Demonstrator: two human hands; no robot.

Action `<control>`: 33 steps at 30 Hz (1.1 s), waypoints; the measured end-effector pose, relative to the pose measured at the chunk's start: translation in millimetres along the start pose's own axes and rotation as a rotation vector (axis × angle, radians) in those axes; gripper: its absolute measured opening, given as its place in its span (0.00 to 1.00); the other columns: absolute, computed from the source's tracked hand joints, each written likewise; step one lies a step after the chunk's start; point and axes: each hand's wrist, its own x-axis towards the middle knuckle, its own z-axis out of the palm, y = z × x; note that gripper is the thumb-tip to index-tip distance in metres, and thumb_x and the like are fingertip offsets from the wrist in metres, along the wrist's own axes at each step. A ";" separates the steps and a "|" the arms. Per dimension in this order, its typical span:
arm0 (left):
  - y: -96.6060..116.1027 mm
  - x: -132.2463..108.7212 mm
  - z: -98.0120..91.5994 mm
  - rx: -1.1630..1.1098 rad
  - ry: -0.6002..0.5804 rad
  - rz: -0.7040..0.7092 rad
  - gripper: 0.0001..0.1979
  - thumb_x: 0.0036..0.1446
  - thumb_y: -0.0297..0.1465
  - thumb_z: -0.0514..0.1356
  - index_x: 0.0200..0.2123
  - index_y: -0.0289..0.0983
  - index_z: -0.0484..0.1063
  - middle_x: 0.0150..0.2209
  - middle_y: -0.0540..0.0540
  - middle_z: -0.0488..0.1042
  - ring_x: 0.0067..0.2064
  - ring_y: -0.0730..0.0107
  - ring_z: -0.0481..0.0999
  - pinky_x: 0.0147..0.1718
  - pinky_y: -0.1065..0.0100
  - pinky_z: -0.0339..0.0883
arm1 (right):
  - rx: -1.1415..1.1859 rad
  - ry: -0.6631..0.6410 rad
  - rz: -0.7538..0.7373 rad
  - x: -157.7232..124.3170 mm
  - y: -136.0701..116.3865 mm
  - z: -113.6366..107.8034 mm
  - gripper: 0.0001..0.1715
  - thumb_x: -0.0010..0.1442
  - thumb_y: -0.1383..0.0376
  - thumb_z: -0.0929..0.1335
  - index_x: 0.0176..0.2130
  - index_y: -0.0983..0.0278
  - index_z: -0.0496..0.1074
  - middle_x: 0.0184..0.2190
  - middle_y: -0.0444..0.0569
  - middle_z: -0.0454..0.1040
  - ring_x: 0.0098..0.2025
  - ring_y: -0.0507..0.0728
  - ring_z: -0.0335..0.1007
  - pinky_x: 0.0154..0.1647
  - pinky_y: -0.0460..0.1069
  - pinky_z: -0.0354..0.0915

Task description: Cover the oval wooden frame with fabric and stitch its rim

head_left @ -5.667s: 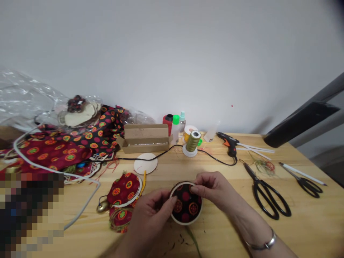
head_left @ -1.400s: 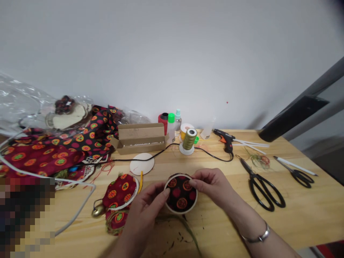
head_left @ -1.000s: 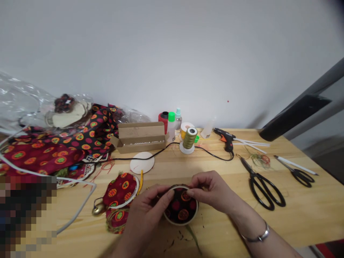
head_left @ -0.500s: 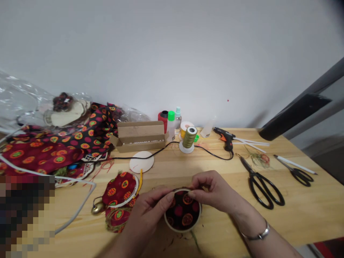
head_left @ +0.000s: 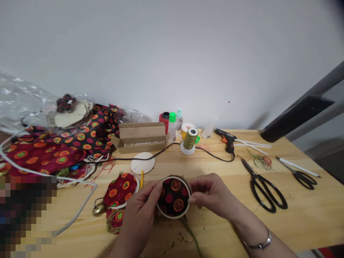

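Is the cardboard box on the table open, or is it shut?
Open: the cardboard box has its lid standing up, and its inside shows.

- No readable text, brand or number anywhere in view.
- Green-capped bottle (head_left: 172, 129): small dark print low on the body, too small to read.
- Translucent bottle (head_left: 208, 130) near the glue gun: small dark mark at its base, same problem.
- Glue gun (head_left: 228, 140): small red mark on the grip, no letters resolve.
- White tag (head_left: 69, 102) on the dark bundle in the plastic bag: might carry print, too blurred to say.
- Wall (head_left: 172, 53): one tiny red mark (head_left: 229, 102), no lettering made out.
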 end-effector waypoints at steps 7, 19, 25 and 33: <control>1.9 1.5 0.7 0.067 0.061 0.036 0.16 0.51 0.39 0.60 0.41 0.40 0.77 0.37 0.49 0.79 0.38 0.64 0.74 0.37 0.72 0.67 | -0.187 0.086 -0.015 -1.1 1.9 9.7 0.26 0.49 0.59 0.72 0.49 0.62 0.71 0.21 0.40 0.67 0.21 0.47 0.55 0.21 0.42 0.57; -3.7 4.0 -0.9 0.104 0.053 0.023 0.16 0.52 0.39 0.60 0.43 0.41 0.76 0.39 0.49 0.78 0.39 0.64 0.74 0.37 0.71 0.67 | -0.328 0.078 -0.134 -2.5 -1.6 12.6 0.19 0.56 0.60 0.68 0.47 0.61 0.72 0.28 0.42 0.72 0.26 0.49 0.59 0.27 0.42 0.58; -4.1 3.7 0.8 -0.006 0.054 -0.021 0.15 0.50 0.38 0.62 0.42 0.41 0.76 0.38 0.49 0.79 0.40 0.64 0.74 0.39 0.71 0.68 | -0.274 0.068 -0.143 -1.6 -5.3 13.8 0.13 0.58 0.62 0.65 0.41 0.64 0.74 0.27 0.43 0.71 0.28 0.50 0.61 0.29 0.42 0.60; -4.4 3.0 3.3 -0.277 -0.012 -0.148 0.17 0.48 0.36 0.64 0.42 0.38 0.76 0.30 0.47 0.78 0.25 0.75 0.70 0.19 0.78 0.62 | -0.192 0.109 -0.061 -1.2 1.1 7.3 0.19 0.60 0.56 0.63 0.44 0.64 0.74 0.24 0.43 0.67 0.22 0.47 0.55 0.22 0.42 0.56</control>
